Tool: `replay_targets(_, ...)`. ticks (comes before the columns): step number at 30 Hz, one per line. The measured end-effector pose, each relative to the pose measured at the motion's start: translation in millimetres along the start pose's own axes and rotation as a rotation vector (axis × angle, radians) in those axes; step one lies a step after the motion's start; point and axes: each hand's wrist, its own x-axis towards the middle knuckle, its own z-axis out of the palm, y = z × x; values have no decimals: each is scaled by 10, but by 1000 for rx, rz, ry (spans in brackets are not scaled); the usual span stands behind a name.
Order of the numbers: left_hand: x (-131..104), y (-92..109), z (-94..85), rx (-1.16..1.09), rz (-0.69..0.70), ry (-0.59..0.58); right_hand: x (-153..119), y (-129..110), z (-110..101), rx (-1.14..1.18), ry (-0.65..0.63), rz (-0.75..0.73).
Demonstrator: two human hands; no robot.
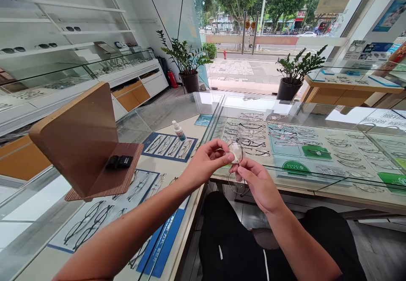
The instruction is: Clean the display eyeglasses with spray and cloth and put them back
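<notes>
A pair of thin dark-rimmed eyeglasses (pixel 236 184) is held up in front of me, one lens above the other. My right hand (pixel 261 186) is closed on the frame near its middle, between thumb and fingers. My left hand (pixel 212 159) pinches a small white wipe (pixel 235 151) against the upper lens; whether it is cloth or tissue I cannot tell. The lower lens hangs below my right fingertips. Beyond my left hand a small white bottle (pixel 179 130) stands upright on the glass counter.
A glass display counter (pixel 317 107) with rows of eyeglasses stretches ahead and right. At left on the counter stands a brown mirror stand (pixel 78 139) with a black object (pixel 119 162) on its base. Potted plants (pixel 190 80) flank the glass entrance. My knees are below the counter.
</notes>
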Motion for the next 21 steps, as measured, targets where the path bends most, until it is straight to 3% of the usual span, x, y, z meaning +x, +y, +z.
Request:
replay_targets(3, -10, -25, 27, -31, -62, 54, 2, 17, 14, -3, 2, -27)
replay_targets(6, -5, -44, 26, 8, -131, -19, 10, 25, 13, -21, 3, -51)
replay_targets(10, -3, -68, 29, -5, -104, -114, 27, 39, 6, -3, -7, -33)
replay_targets(21, 3, -122, 87, -310, -140, -219, 91, 99, 86, 72, 33, -16)
